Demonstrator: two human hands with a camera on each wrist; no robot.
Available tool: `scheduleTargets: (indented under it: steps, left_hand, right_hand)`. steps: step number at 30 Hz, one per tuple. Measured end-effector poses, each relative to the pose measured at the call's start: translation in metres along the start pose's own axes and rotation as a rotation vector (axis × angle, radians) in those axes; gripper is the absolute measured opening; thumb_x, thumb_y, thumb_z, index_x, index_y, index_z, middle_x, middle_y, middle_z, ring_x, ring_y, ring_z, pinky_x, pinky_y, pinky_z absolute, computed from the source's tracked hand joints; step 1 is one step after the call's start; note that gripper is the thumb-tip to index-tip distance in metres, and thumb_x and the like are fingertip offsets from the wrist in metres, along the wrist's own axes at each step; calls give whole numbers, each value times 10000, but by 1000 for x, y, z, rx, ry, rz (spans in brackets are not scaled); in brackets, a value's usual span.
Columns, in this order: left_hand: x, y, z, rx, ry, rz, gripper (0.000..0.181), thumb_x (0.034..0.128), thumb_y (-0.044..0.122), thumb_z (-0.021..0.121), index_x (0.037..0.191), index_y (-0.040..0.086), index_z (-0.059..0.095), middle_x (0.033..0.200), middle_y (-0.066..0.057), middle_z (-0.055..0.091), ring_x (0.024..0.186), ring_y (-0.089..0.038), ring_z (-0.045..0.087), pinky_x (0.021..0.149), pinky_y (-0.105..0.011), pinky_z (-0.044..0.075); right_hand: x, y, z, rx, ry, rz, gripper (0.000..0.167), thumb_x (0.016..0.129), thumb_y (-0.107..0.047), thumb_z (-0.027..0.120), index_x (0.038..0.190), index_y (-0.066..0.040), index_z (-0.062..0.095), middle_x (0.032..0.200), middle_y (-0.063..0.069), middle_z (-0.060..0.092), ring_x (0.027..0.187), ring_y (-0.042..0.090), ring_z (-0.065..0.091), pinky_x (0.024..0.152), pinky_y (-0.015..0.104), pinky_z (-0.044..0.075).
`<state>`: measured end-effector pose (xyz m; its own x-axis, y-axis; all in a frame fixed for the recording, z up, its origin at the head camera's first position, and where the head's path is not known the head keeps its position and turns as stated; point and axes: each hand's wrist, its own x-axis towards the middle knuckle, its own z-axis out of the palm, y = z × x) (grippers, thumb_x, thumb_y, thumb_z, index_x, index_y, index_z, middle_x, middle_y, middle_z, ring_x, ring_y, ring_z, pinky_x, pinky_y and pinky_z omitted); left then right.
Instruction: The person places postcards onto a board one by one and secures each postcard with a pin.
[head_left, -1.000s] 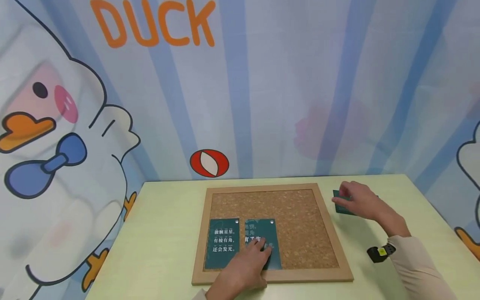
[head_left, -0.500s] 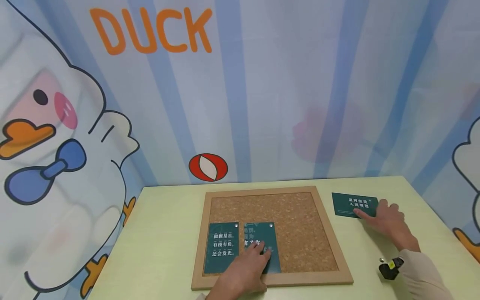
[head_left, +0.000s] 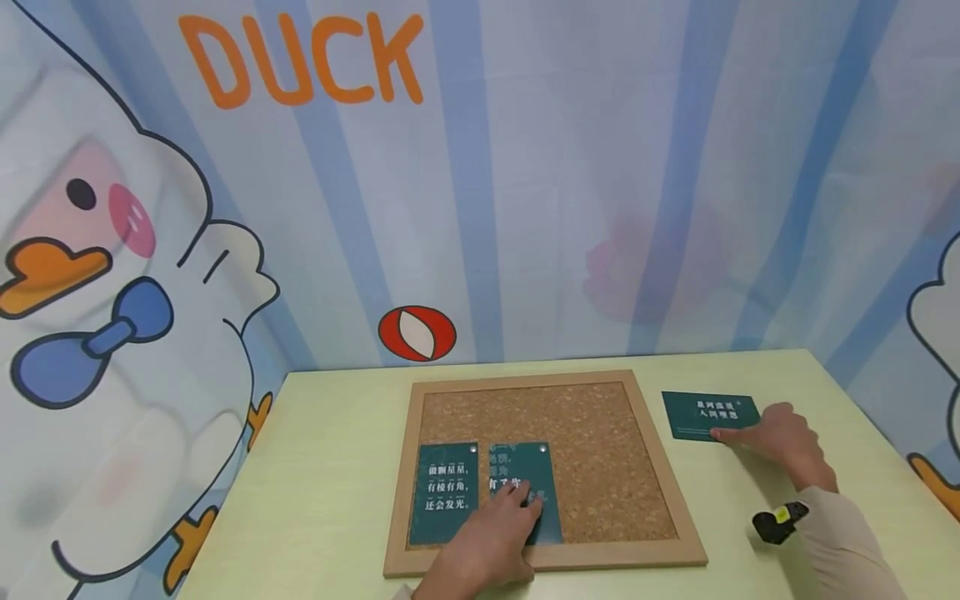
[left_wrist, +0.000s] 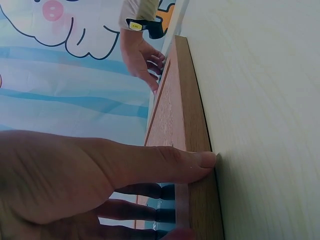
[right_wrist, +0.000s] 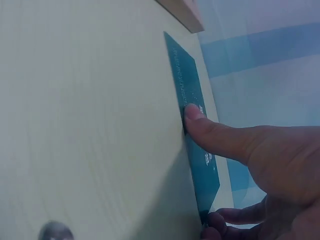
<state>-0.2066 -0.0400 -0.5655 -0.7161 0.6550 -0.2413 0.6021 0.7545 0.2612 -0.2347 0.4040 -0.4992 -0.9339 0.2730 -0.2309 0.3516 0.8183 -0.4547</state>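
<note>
My left hand [head_left: 487, 537] rests on a dark green card [head_left: 551, 517] with white Chinese characters, on the framed corkboard [head_left: 607, 467]. In the left wrist view its thumb [left_wrist: 185, 164] lies straight across the frame's front edge, fingers reaching over onto the card. Beside it lies another green card [head_left: 444, 529], with a silver pin head [head_left: 473, 449] at its top corner. My right hand [head_left: 787, 442] holds a third green card [head_left: 686, 415], right of the board: in the right wrist view the thumb [right_wrist: 215, 132] lies on its long edge, fingertips [right_wrist: 216, 222] at its end.
The pale table [head_left: 330, 467] ends at a printed duck curtain [head_left: 540, 208]. A black wrist camera [head_left: 776, 523] sits on my right wrist. A blurred round metallic thing [right_wrist: 56, 231] shows at the bottom of the right wrist view.
My right hand has moved right and down, from over the far-right card to its right end. That card has shifted slightly nearer to me. The left hand stays on its card.
</note>
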Motion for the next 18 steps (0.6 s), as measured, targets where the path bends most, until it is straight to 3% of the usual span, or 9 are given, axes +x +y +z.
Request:
scheduleTargets:
  steps: [6, 10, 14, 18]
  left_hand:
    - [-4, 6, -7, -14, -3, -14, 928, 747, 418, 947, 1542, 206, 517, 1619, -77, 402, 1468, -339, 400, 1059, -525, 491]
    - [-5, 7, -8, -30, 1, -19, 933, 743, 400, 953, 1543, 192, 519, 1624, -85, 398, 1477, -345, 388, 1069, -532, 482]
    - [-9, 10, -13, -30, -5, -25, 925, 749, 405, 949, 1542, 200, 519, 1624, -73, 398, 1480, -329, 385, 1080, -519, 475]
    - [-13, 16, -22, -41, -20, -35, 918, 758, 393, 945, 1544, 192, 517, 1624, -81, 398, 1482, -330, 383, 1087, -520, 469]
  right_hand:
    - [2, 1, -2, -11, -26, -29, 1053, 793, -606, 827, 1142, 294, 407, 1059, 433, 515, 906, 498, 580, 746, 583, 501]
    - [1, -2, -1, -19, -9, -1, 1035, 793, -565, 839, 1140, 307, 404, 1073, 449, 483, 950, 526, 535, 790, 615, 487]
    - [-2, -7, 1, 36, -1, 58, 1190, 804, -495, 855, 1306, 352, 186, 1179, 531, 378, 1073, 623, 465, 907, 677, 453]
    - [-3, -7, 2, 124, -7, 59, 1312, 823, -439, 860, 1411, 285, -62, 1271, 586, 326, 1160, 672, 433, 969, 702, 415]
